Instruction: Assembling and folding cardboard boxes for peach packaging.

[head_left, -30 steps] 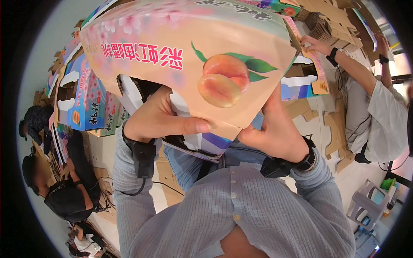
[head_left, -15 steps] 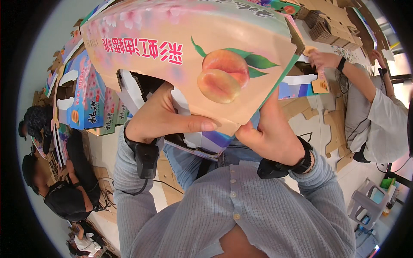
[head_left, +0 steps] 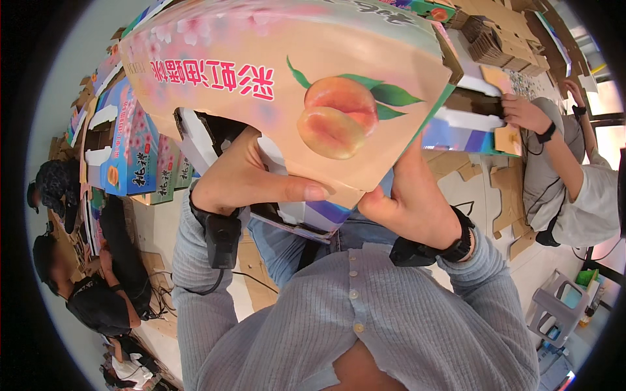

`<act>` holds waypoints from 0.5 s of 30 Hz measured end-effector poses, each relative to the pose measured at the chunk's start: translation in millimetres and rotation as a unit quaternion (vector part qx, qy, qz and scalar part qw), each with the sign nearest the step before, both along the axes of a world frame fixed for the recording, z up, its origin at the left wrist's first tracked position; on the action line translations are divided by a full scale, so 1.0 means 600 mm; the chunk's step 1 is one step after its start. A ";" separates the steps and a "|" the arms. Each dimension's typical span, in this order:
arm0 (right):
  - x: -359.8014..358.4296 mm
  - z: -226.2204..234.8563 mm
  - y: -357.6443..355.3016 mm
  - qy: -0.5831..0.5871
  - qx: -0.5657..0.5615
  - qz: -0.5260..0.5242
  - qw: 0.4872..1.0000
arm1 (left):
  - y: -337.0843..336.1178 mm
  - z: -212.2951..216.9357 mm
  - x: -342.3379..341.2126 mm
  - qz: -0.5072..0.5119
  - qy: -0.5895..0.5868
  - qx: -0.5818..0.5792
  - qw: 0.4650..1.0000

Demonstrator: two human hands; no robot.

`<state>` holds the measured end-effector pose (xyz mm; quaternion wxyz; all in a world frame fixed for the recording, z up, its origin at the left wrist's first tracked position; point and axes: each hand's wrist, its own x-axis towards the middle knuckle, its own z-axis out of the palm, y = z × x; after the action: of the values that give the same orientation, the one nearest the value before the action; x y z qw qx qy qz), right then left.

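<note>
A large cardboard fruit box (head_left: 215, 130) printed with peaches and pink blossoms fills the upper middle, close in front of me. My left hand (head_left: 251, 179) reaches into the cut-out opening of its near panel, its thumb lying flat along the panel's edge. At the near right corner my right hand (head_left: 414, 205) grips the box, thumb against the corner and fingers hidden along the green-edged side. Both hands hold the box tilted above my lap. A white and purple flap shows below the panel; the box's inside is mostly dark.
Finished-looking blue fruit boxes (head_left: 127, 143) stand at the left, near people in black (head_left: 98, 303). At the right, a co-worker's hand (head_left: 525, 114) holds another open box (head_left: 450, 127). Flattened cardboard (head_left: 499, 49) is stacked at the back right. A grey stool (head_left: 559, 306) stands lower right.
My hands and the box are almost still, with the box shifted very slightly. The co-worker's hand and open box at the right have moved nearer and rightward.
</note>
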<state>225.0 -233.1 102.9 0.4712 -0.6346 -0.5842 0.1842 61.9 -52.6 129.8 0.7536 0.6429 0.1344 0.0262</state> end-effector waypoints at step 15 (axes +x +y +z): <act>0.011 0.011 -0.012 0.131 -0.020 0.055 0.990 | 0.001 -0.002 -0.004 0.002 -0.007 -0.027 1.000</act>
<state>231.6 -240.1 109.5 0.5199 -0.5811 -0.5480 0.3028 59.5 -52.1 128.7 0.7715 0.6219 0.1315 0.0288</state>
